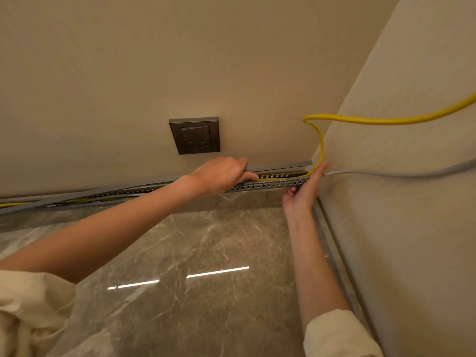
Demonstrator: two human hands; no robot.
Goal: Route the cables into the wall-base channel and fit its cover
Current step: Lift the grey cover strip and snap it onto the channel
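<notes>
Beige walls meet in a corner above a glossy marble floor, with a gray socket on the far wall. Along the wall base runs a slotted gray channel. Reaching in from the lower left with the forearm stretched out, the left hand curls its fingers over the gray cover strip, which sits tilted above the channel. Just right of that grip, the right hand stands upright at the channel's end, fingers straight, pressing against the yellow cable where it drops into the channel. A gray cable trails away right of that hand.
</notes>
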